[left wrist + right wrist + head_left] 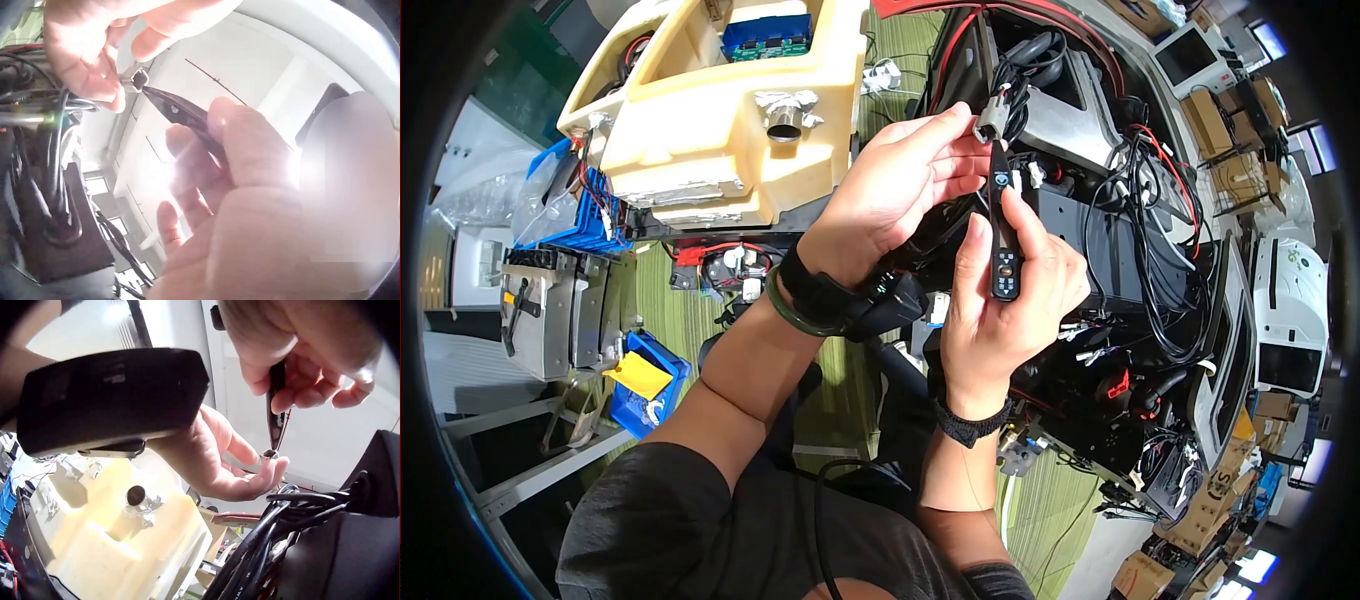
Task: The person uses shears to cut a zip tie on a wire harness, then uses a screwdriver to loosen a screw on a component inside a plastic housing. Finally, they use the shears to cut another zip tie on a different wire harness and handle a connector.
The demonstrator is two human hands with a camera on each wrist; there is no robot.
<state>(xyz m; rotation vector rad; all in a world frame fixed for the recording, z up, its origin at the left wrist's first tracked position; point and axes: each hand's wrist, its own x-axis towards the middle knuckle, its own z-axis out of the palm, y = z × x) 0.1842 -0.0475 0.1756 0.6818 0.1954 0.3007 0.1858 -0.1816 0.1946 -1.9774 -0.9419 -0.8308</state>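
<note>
My left hand (885, 195), palm turned up, pinches a small grey cable connector (992, 120) between thumb and fingers. Its square open end shows in the left wrist view, and a bundle of black cables lies beside it. Black tweezers (1005, 235) with white markings lie along my right hand (1030, 285), gripped between thumb and fingers. Their narrow tip is right at the connector's mouth in both wrist views. In the right wrist view, the left fingers (265, 478) support the connector (270, 454) from below.
A cream moulded housing (700, 140) with a metal pipe stub (784, 124) stands at the left. Black equipment with loose cables (1150, 250) fills the right. A blue bin (645, 395) holding a yellow packet sits lower left, near metal boxes (550, 315).
</note>
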